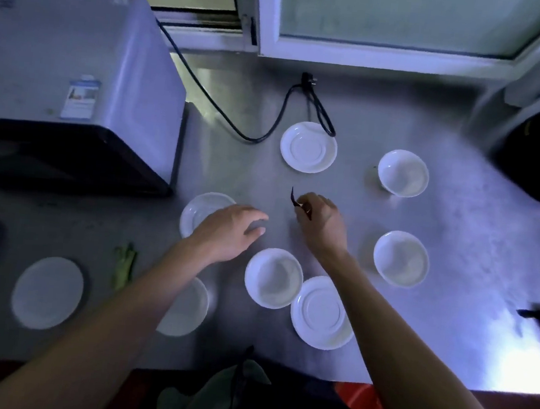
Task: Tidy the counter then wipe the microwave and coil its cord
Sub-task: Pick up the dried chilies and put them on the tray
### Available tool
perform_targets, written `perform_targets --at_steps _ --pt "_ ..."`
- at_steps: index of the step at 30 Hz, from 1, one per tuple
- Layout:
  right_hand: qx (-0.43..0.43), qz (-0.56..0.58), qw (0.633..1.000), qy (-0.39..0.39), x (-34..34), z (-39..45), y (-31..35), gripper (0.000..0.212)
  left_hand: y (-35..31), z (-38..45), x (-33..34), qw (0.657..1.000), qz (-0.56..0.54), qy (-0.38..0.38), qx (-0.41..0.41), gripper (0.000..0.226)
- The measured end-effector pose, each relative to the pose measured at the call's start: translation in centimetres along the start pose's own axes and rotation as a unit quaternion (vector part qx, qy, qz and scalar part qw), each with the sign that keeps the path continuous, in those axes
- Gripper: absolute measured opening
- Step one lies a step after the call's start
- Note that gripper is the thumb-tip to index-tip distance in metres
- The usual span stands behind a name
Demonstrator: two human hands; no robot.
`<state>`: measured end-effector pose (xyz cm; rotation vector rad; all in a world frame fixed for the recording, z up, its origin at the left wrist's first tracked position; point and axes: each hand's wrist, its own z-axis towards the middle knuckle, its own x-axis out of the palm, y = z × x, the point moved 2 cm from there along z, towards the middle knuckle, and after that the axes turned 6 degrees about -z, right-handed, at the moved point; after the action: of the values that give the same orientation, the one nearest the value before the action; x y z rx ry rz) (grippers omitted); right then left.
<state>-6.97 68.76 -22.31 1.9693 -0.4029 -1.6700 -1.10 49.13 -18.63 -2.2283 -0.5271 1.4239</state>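
My right hand (pixel 321 221) sits just right of the frame's centre, fingers curled in a pinch on a thin dark scrap (pixel 293 200), maybe a dried leaf or chilli, its tip poking up past my fingertips. I hold it that way because it is too slight to scoop; pinching lifts it off the steel counter (pixel 457 229) cleanly. My left hand (pixel 226 230) lies left of centre with fingers straight and loosely spread, holding nothing, hovering over the edge of a white saucer (pixel 200 209), I judge so it is ready to gather the dishes once the litter is gone

The crockery is scattered, which is why the tidying comes first: a plate (pixel 308 147) above centre, a bowl (pixel 403 172) to the upper right, another bowl (pixel 401 258) at the right, a bowl (pixel 273 278) and a second plate (pixel 321 311) touching side by side below centre between my forearms. More white dishes lie blurred toward the lower left, with a green vegetable scrap (pixel 124 266) near them that still wants picking up

The microwave (pixel 69 86) fills the upper left, not yet wiped as far as I can tell. Its black cord (pixel 224 117) trails loose from behind it across the counter to the unplugged plug (pixel 307 79) at upper centre, a loop running just past the top plate's rim, so coiling has to wait until the dishes are out of its way
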Motion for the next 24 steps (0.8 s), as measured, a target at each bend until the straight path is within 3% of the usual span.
perform_targets --at_steps 14,24 --pt "-0.142 0.028 0.989 0.039 5.7 -9.0 13.5 0.014 8.4 -14.3 -1.7 0.992 -0.065 -0.098 -0.056 0.033" --pt "-0.202 0.010 0.977 0.070 12.3 -20.1 24.2 0.013 17.2 -31.1 -2.3 0.982 -0.083 -0.156 -0.066 0.031"
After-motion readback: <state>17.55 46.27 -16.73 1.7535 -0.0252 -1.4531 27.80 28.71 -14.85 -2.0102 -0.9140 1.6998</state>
